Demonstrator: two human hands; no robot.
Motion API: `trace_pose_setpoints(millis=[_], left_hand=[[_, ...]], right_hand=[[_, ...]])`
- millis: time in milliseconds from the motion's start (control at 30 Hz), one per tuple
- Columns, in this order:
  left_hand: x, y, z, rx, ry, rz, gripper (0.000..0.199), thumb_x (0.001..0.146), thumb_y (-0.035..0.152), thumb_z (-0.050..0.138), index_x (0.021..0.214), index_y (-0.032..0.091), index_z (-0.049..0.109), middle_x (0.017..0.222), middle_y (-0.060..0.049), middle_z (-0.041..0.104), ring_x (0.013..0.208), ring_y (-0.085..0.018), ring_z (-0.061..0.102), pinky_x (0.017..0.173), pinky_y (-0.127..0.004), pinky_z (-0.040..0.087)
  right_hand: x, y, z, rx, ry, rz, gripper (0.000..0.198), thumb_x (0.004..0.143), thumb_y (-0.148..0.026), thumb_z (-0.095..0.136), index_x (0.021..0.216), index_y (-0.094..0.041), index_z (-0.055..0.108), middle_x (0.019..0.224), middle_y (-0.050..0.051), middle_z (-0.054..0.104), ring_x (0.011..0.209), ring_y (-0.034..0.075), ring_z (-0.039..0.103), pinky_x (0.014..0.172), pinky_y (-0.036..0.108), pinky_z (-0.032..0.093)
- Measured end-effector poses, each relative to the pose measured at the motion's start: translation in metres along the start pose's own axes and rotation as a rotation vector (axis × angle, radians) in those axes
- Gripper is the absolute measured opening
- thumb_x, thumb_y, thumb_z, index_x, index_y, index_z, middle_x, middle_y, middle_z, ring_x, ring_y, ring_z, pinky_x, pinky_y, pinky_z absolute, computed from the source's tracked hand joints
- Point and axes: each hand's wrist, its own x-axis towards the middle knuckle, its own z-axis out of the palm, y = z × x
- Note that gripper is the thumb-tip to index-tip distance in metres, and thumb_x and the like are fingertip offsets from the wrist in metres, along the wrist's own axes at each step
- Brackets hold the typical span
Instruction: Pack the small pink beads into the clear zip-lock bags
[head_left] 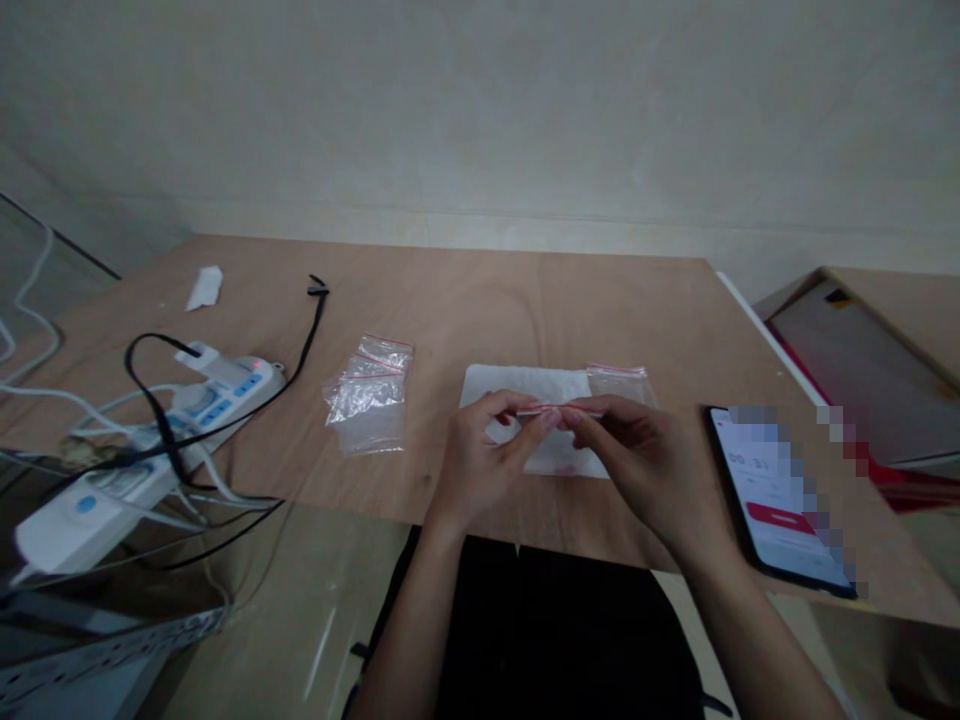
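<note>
Pinching thin red-edged plastic bag (534,409) firmly with left hand (482,450) and right hand (646,458), above white rectangular sheet (529,380) on wood-grained table (622,310). Showing glossy crinkles across overlapping clear bags (371,405) to the left.

Red-edged bag (534,409) between both hands (484,450) (646,458)

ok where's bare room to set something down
Bare: the table between white sheet and wall, and between that sheet and the clear bag pile. Crowded: the left end, by the cabled power strip, and around the left hand and right hand.
</note>
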Motion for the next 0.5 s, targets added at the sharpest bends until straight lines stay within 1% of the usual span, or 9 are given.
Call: trace_pose_setpoints(millis=[67,100,200,233,267,300,367,433,500], left_hand=[[0.002,-0.003,-0.009,0.100,0.059,0.005,0.014,0.086,0.033,0.065,0.084,0.022,0.072,0.082,-0.002,0.075,0.077,-0.017,0.067,0.073,-0.031,0.052],[0.003,-0.006,-0.016,0.177,0.146,0.010,0.015,0.086,0.034,0.064,0.087,0.022,0.071,0.086,-0.003,0.075,0.080,-0.017,0.067,0.077,-0.032,0.052],[0.005,-0.016,-0.042,0.476,0.563,-0.024,0.032,0.080,0.043,0.068,0.102,0.019,0.066,0.108,-0.010,0.071,0.100,-0.025,0.065,0.092,-0.043,0.049],[0.005,-0.019,-0.051,0.577,0.666,-0.074,0.045,0.076,0.047,0.071,0.109,0.018,0.063,0.115,-0.013,0.068,0.110,-0.029,0.061,0.098,-0.049,0.045],[0.005,-0.023,-0.059,0.667,0.726,-0.141,0.058,0.072,0.050,0.074,0.116,0.017,0.059,0.122,-0.016,0.064,0.119,-0.034,0.056,0.102,-0.055,0.041],[0.004,-0.026,-0.065,0.745,0.749,-0.211,0.069,0.068,0.054,0.075,0.122,0.014,0.056,0.128,-0.020,0.059,0.125,-0.039,0.050,0.104,-0.060,0.036],[0.001,-0.032,-0.073,0.868,0.705,-0.337,0.084,0.065,0.059,0.075,0.128,0.010,0.050,0.134,-0.026,0.053,0.131,-0.046,0.042,0.104,-0.066,0.032],[-0.001,-0.037,-0.075,0.960,0.643,-0.413,0.083,0.066,0.058,0.073,0.127,0.007,0.050,0.136,-0.028,0.051,0.131,-0.047,0.042,0.104,-0.065,0.031],[-0.002,-0.040,-0.074,1.023,0.631,-0.446,0.074,0.070,0.053,0.073,0.125,0.008,0.053,0.137,-0.025,0.052,0.131,-0.044,0.044,0.107,-0.061,0.032]], right_hand=[[0.002,0.005,-0.007,0.014,0.069,0.006,0.020,0.080,-0.039,0.071,0.087,-0.021,0.073,0.076,0.004,0.074,0.066,0.017,0.067,0.058,0.028,0.056],[0.005,0.009,-0.013,0.007,0.127,0.019,0.024,0.079,-0.039,0.071,0.096,-0.021,0.072,0.073,0.004,0.073,0.062,0.016,0.066,0.056,0.028,0.056],[0.016,0.026,-0.039,-0.157,0.322,0.055,0.046,0.078,-0.040,0.070,0.120,-0.021,0.063,0.067,0.002,0.071,0.054,0.017,0.063,0.051,0.029,0.052],[0.021,0.033,-0.048,-0.268,0.362,0.058,0.049,0.079,-0.043,0.068,0.123,-0.020,0.061,0.067,0.003,0.070,0.053,0.018,0.062,0.051,0.030,0.050],[0.027,0.040,-0.057,-0.394,0.379,0.063,0.050,0.081,-0.046,0.064,0.124,-0.019,0.060,0.068,0.004,0.071,0.054,0.020,0.063,0.052,0.032,0.050],[0.032,0.048,-0.064,-0.509,0.373,0.075,0.054,0.083,-0.050,0.060,0.126,-0.017,0.059,0.072,0.007,0.072,0.058,0.022,0.064,0.055,0.035,0.051],[0.041,0.060,-0.073,-0.671,0.370,0.100,0.070,0.082,-0.060,0.056,0.131,-0.010,0.054,0.091,0.017,0.073,0.072,0.029,0.068,0.068,0.045,0.053],[0.045,0.068,-0.075,-0.759,0.413,0.102,0.090,0.078,-0.070,0.055,0.137,-0.003,0.046,0.114,0.028,0.066,0.091,0.037,0.067,0.081,0.054,0.050],[0.046,0.070,-0.073,-0.831,0.471,0.067,0.099,0.076,-0.077,0.051,0.139,-0.001,0.043,0.125,0.031,0.059,0.104,0.041,0.063,0.089,0.059,0.046]])
